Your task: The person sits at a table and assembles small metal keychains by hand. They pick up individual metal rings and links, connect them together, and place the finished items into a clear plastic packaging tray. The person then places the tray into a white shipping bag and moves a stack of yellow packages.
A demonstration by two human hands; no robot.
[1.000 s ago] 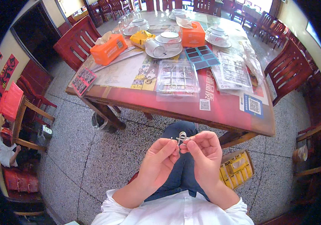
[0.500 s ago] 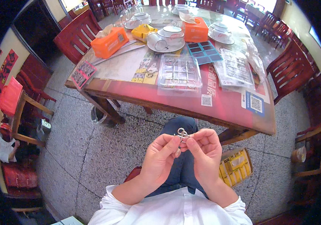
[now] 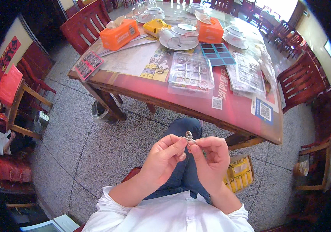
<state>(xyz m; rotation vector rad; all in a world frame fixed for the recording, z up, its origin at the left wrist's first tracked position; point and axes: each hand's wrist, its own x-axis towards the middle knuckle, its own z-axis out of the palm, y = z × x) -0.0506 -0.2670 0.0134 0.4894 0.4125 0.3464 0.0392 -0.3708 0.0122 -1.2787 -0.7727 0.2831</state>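
A small metal wire puzzle with linked rings is held between my two hands above my knees. My left hand pinches one side of it between thumb and forefinger. On the other side, my right hand has thumb and index finger closed on another part. Fingertips cover some of the metal, so how its pieces link cannot be made out. On the table edge ahead lies a clear plastic tray with metal pieces in it. A pink card of metal pieces lies at the table's left corner.
The red-topped table stands in front of me. On it are orange tissue boxes, a yellow packet, stacked dishes, a blue sectioned tray and another clear pack. A yellow carton sits on the floor beside my legs.
My hands have turned the puzzle, and its upper rings now look bunched and more edge-on. Both hands keep their pinch. The whole view has shifted slightly.
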